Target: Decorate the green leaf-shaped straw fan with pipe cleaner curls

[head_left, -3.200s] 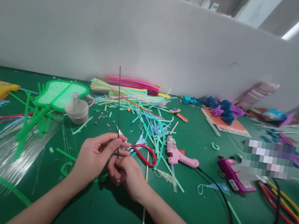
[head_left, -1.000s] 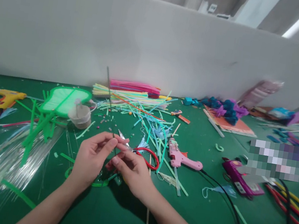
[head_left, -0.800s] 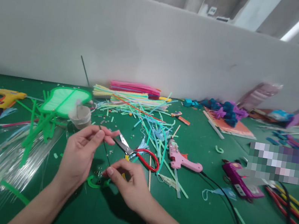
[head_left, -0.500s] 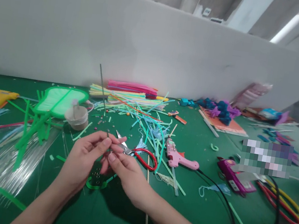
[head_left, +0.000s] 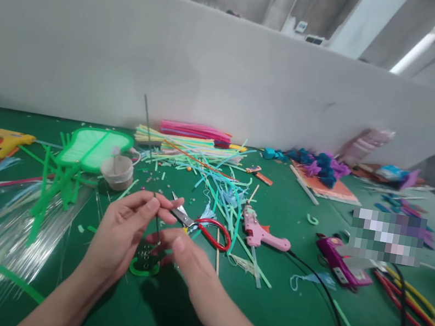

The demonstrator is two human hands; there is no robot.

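My left hand [head_left: 123, 228] pinches a thin dark wire [head_left: 149, 128] between thumb and forefinger; the wire stands up and leans back to the left. My right hand [head_left: 185, 258] sits just right of it, fingers curled near the wire's lower end, and whether it grips anything I cannot tell. Under both hands lies a small green ring [head_left: 143, 268] with tiny metal loops inside. Red-handled scissors [head_left: 201, 225] lie just beyond my right hand.
A pink glue gun [head_left: 262, 233] with a black cord lies right of the scissors, a purple one [head_left: 340, 261] farther right, a yellow one [head_left: 6, 141] far left. Coloured strips [head_left: 201, 163], a green leaf frame [head_left: 93, 145], a small cup [head_left: 117, 171] and clear strips [head_left: 4, 238] litter the green table [head_left: 280, 307].
The wire swung left and back while my left hand kept hold. My right hand moved down to the green ring, up to the wire, then lower again.
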